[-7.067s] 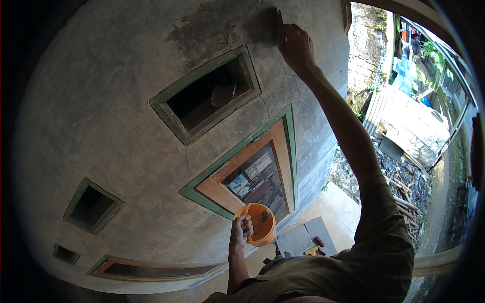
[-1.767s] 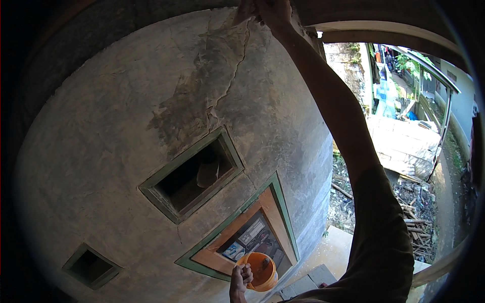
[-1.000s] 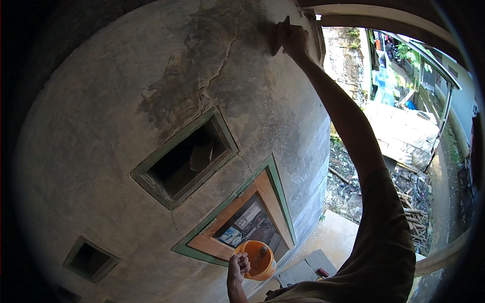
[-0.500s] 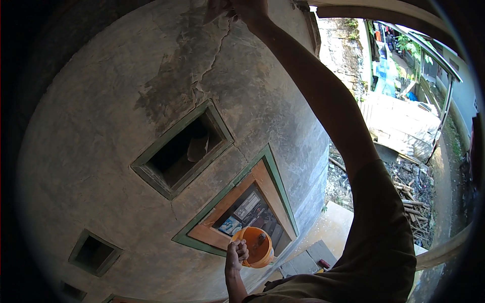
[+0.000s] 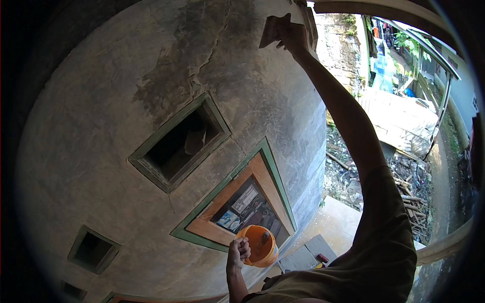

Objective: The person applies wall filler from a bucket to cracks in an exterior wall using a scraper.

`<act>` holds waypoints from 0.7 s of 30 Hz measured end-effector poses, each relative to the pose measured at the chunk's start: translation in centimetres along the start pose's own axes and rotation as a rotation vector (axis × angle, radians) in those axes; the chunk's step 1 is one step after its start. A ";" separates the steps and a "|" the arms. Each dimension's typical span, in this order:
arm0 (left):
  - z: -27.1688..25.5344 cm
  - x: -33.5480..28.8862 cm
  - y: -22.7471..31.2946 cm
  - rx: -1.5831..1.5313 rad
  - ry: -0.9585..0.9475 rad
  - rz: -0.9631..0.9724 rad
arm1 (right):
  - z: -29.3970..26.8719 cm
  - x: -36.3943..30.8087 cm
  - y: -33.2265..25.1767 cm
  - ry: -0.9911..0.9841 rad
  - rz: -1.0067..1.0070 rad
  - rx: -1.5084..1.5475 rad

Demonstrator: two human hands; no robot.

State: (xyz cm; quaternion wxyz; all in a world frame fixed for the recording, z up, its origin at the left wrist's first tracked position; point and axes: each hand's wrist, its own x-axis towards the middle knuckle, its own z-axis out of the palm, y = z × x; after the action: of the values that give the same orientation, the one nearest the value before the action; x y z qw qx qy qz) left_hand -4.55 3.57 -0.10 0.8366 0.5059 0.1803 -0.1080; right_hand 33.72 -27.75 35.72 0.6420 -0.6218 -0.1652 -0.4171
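Note:
My left hand (image 5: 237, 252) is closed on the rim of a small orange bucket (image 5: 270, 256) at the lower middle. Its mouth tilts toward me and a greyish lump shows inside, too unclear to name. High up near the wall's right edge, my raised right hand (image 5: 294, 38) grips a flat brown sheet with pointed corners (image 5: 272, 31). The sheet lies against or very close to the grey plastered wall (image 5: 101, 136); contact cannot be made out. Left of it, a jagged crack (image 5: 214, 48) runs down through a dark patch to a green-framed vent opening (image 5: 182, 144).
Below the vent is a window with a wooden sash and green frame (image 5: 202, 225). Another small opening (image 5: 94, 250) is at lower left. At right lie a wood pile (image 5: 411, 204), rubble and a path (image 5: 444, 177). A curved beam (image 5: 379, 11) crosses the top right.
My right hand has moved right and slightly down along the wall with the brown sheet, away from the top of the crack. The left hand keeps the bucket in nearly the same place.

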 end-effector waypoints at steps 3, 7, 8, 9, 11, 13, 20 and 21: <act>-0.2 -0.3 -0.2 -0.009 -0.001 0.005 | 0.9 -0.3 0.0 -0.018 -0.026 -0.019; -1.1 -1.2 -0.2 -0.040 0.024 0.012 | 4.7 -1.7 -4.0 0.033 -0.048 0.015; -1.3 -1.3 -0.1 -0.040 0.025 0.014 | 5.4 -1.7 -4.8 0.047 -0.089 0.012; -1.4 -1.4 0.0 -0.041 0.028 0.021 | 6.0 -1.7 -5.6 0.060 -0.176 -0.007; -1.8 -1.9 0.0 -0.054 0.047 0.036 | 7.8 -3.1 -9.6 0.022 -0.173 0.016; -1.9 -2.0 0.2 -0.045 0.055 0.068 | 9.0 -2.8 -11.7 0.005 -0.175 0.024; -2.0 -2.7 0.9 -0.020 0.079 0.080 | 8.0 1.3 -16.7 -0.110 -0.253 0.241; -2.2 -3.1 0.8 -0.019 0.103 0.092 | 7.8 0.8 -17.5 -0.099 -0.184 0.312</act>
State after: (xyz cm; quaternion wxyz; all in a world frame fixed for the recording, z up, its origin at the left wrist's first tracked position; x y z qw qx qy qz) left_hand -7.49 5.89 0.91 0.8350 0.5106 0.2007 -0.0417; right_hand 23.66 -18.60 49.20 0.6807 -0.5167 -0.3155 -0.4123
